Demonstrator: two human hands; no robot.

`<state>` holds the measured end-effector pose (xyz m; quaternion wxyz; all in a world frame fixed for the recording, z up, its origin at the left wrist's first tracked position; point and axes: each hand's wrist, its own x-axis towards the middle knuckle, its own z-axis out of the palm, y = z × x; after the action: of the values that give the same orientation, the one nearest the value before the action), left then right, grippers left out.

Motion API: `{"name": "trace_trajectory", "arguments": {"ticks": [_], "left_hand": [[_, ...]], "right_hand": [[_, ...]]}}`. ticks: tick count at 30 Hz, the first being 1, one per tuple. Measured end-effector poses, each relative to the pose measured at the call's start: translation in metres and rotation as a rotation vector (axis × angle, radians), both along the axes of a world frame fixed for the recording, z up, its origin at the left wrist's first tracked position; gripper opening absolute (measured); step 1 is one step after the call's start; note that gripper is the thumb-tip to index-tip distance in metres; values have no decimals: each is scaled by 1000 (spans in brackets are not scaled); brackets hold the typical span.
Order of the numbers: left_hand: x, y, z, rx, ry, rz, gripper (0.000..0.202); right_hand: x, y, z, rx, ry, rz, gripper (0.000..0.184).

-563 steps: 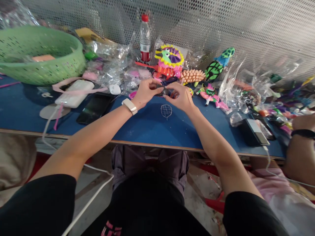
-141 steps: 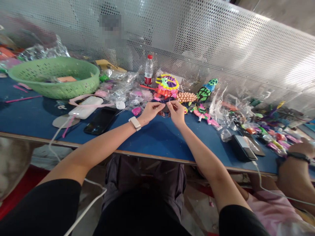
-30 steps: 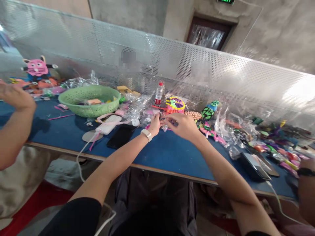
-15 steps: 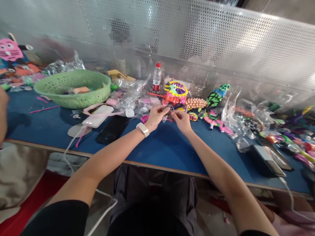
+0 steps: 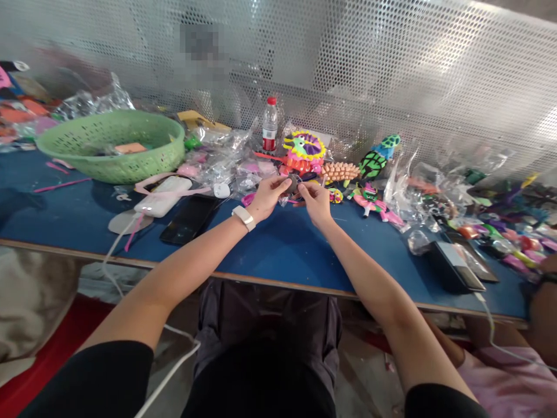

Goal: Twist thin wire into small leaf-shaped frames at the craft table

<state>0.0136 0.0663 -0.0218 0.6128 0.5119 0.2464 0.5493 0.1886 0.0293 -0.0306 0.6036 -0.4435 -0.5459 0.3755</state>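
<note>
My left hand (image 5: pixel 268 197) is closed, pinching a small dark grey piece (image 5: pixel 293 184) with a rounded edge between thumb and fingers. Close beside it, my right hand (image 5: pixel 317 202) pinches something too small to make out at that piece's right side. Both hands hover over the blue table (image 5: pixel 282 249). Just behind them are a yellow, purple and red clay-like figure (image 5: pixel 304 152) and a peach spiky piece (image 5: pixel 340 172). To the right of my right hand lies a pink and green figure (image 5: pixel 369 200).
A green basket (image 5: pixel 108 171) stands at the left. Near it are a white power bank (image 5: pixel 163 197) with a cable and a black phone (image 5: pixel 190 219). A red-capped bottle (image 5: pixel 270 125) stands by the perforated metal partition (image 5: pixel 357 69). A dark box (image 5: pixel 456 268) and another person's arm (image 5: pixel 543 307) are at the right.
The view has shifted, so the table's things sit slightly left and higher. My hands stay close together, and more of the dark grey piece now shows. At left, another person's arm has left view.
</note>
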Motion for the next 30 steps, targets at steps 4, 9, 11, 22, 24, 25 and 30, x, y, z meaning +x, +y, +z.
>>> {"name": "trace_trajectory", "arguments": {"ticks": [4, 9, 11, 22, 24, 25, 30], "left_hand": [[-2, 1, 0, 40, 4, -46, 50], [0, -1, 1, 48, -20, -74, 52], [2, 0, 0, 48, -24, -52, 48], [0, 3, -2, 17, -14, 29, 37], [0, 2, 0, 6, -22, 38, 38], [0, 2, 0, 8, -23, 41, 39], [0, 2, 1, 48, 28, 109, 40]], "right_hand": [[1, 1, 0, 12, 20, 23, 64], [0, 1, -1, 30, 41, 37, 60], [0, 1, -2, 26, 17, 28, 57], [-3, 1, -1, 39, -38, -18, 55], [-2, 1, -1, 35, -46, -33, 54], [-2, 1, -1, 34, -52, -33, 55], [-3, 1, -1, 31, -70, -20, 59]]}}
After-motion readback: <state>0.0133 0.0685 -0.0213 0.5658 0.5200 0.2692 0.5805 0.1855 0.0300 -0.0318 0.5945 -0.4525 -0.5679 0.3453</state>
